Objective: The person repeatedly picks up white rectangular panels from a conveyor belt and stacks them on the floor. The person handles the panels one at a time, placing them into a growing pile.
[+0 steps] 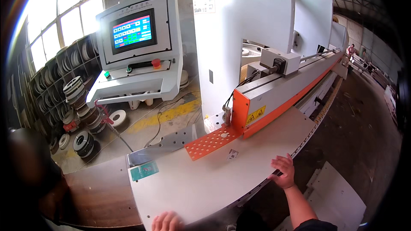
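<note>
A large white board (205, 182) lies flat on the edge banding machine's bed, its far end under the orange-ended pressure beam (274, 94). A green label (144, 171) sits at its left corner and a small printed sticker (232, 154) near its middle. My left hand (167, 221) rests at the board's near left edge, fingers laid on its top; the rest of the hand is cut off. At the board's right edge is my right hand (283, 172), fingers apart and stretched over the edge, palm against the side. Neither hand is wrapped round anything.
An orange perforated guard (212, 142) juts over the board. Left stands a control panel (135, 47) with a lit screen. Edge-band rolls (83, 144) sit on the floor and racks. A brown wooden surface (100, 192) adjoins the board; more white panels (336, 196) lie low at right.
</note>
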`<state>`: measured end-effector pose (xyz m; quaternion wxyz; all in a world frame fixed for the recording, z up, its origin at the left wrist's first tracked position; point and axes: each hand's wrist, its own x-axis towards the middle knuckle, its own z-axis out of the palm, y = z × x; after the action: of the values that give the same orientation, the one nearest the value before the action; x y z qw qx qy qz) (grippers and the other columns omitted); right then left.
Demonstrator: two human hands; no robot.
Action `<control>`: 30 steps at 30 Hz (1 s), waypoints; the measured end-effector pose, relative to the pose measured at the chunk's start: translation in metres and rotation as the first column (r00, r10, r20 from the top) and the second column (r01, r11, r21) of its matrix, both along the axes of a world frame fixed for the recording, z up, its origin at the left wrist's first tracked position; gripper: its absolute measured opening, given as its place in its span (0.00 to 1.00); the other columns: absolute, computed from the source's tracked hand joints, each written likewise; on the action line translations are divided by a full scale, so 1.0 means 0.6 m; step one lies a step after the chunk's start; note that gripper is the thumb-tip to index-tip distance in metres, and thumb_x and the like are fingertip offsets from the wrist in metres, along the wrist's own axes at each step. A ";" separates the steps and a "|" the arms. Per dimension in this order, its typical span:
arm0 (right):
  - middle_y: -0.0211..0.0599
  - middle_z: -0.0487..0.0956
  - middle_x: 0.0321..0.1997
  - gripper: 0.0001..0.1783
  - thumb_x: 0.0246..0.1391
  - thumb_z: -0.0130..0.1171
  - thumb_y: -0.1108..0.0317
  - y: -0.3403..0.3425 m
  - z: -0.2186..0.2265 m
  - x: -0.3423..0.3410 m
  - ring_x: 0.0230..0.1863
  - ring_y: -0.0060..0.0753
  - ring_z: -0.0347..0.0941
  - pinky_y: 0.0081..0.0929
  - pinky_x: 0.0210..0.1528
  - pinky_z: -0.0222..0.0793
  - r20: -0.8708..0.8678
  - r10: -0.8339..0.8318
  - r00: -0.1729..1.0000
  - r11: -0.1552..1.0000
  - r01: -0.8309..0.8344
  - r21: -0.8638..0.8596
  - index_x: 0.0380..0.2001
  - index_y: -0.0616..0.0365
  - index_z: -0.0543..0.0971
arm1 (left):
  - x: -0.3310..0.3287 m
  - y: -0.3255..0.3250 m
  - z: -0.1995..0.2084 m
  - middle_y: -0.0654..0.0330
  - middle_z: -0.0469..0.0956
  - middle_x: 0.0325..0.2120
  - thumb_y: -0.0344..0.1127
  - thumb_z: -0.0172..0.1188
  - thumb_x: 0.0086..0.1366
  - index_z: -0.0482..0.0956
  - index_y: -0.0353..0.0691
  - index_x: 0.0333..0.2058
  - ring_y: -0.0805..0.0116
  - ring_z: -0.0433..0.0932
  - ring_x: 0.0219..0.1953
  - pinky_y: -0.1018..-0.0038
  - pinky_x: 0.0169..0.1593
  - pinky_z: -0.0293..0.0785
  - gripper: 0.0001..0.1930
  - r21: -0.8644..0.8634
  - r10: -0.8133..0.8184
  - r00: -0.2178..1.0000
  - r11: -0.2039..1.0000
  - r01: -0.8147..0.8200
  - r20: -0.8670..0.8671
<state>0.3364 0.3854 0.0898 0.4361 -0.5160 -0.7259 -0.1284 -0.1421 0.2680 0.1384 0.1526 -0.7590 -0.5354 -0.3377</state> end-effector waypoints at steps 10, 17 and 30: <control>0.41 0.85 0.52 0.19 0.50 0.75 0.67 -0.015 -0.059 0.079 0.58 0.50 0.78 0.42 0.62 0.73 -0.254 -0.236 0.938 0.947 0.280 0.155 0.45 0.60 0.83 | 0.110 0.043 -0.067 0.59 0.84 0.33 0.34 0.66 0.62 0.80 0.45 0.33 0.57 0.83 0.39 0.60 0.46 0.76 0.04 0.134 -0.398 0.907 0.915 0.381 0.138; 0.40 0.84 0.53 0.16 0.53 0.72 0.62 -0.226 -0.306 0.104 0.55 0.48 0.80 0.41 0.58 0.76 -0.149 -0.347 0.926 0.922 0.308 -0.233 0.44 0.53 0.84 | 0.190 -0.099 -0.178 0.58 0.69 0.22 0.26 0.66 0.64 0.63 0.44 0.25 0.57 0.70 0.26 0.61 0.33 0.71 0.17 0.070 -0.453 0.821 0.886 0.459 0.347; 0.49 0.61 0.77 0.63 0.45 0.74 0.36 -0.537 -0.492 0.642 0.77 0.46 0.57 0.38 0.77 0.54 0.451 -0.767 0.456 -0.072 0.637 -0.768 0.74 0.63 0.57 | 0.134 -0.518 -0.584 0.54 0.82 0.26 0.30 0.72 0.55 0.84 0.43 0.29 0.56 0.81 0.30 0.63 0.36 0.77 0.05 -0.841 0.238 0.873 0.460 0.284 0.425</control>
<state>0.7215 0.0631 -0.2054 0.0078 -0.9597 -0.2642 0.0957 -0.0616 -0.0426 -0.2118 -0.4088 -0.6219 -0.6401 -0.1907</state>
